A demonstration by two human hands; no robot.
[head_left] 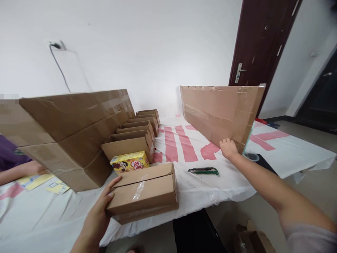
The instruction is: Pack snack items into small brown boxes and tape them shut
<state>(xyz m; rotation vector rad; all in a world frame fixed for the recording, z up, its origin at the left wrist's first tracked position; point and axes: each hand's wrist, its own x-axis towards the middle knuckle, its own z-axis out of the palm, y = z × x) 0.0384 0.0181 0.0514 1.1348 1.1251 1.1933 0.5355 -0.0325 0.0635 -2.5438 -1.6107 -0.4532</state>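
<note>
My left hand (104, 203) grips the left end of a closed, taped cardboard box (147, 191) at the table's front edge. Behind that box lies a yellow printed box (130, 161), beside a row of several open cardboard boxes (131, 142). On the right, my right hand (228, 147) rests with curled fingers against the lower part of a standing cardboard panel (216, 112); whether it grips the panel is hard to tell. A green utility knife (204, 171) lies on the cloth between the two hands.
A tall cardboard partition (79, 130) stands at the left, with another person's arm (23, 170) and yellow papers (56, 185) beyond it. A round clear container (251, 156) sits right of the panel. An open carton (252, 240) is on the floor.
</note>
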